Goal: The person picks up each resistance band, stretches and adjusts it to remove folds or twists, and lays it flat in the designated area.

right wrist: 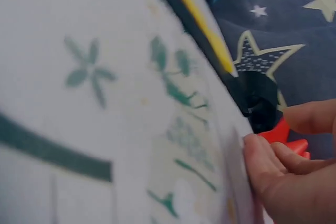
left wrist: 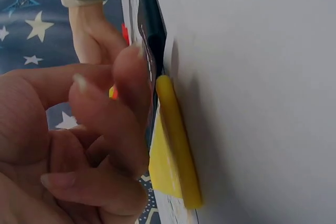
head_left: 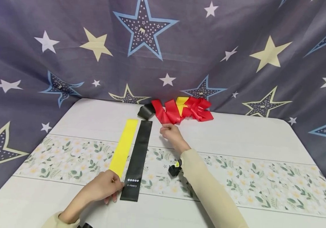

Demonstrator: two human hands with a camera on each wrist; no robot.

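Note:
A flat yellow resistance band [head_left: 124, 147] and a black resistance band [head_left: 137, 158] marked "X-Heavy" lie side by side on the table. My left hand [head_left: 103, 186] is over the near end of the yellow band and beside the black one. In the left wrist view its fingers [left wrist: 113, 114] curl loosely with nothing held. My right hand [head_left: 174, 136] reaches to the front of a crumpled red band [head_left: 169, 112]. The right wrist view has red material [right wrist: 281, 132] just beyond its thumb and fingers, which stand apart; no firm grip shows.
Another black band [head_left: 146, 111] lies folded at the back, left of the red pile. More red band [head_left: 199, 109] and a yellow piece [head_left: 181, 103] are heaped there. A floral strip [head_left: 251, 180] crosses the white table [head_left: 236, 133]. A star-patterned cloth [head_left: 180, 41] hangs behind.

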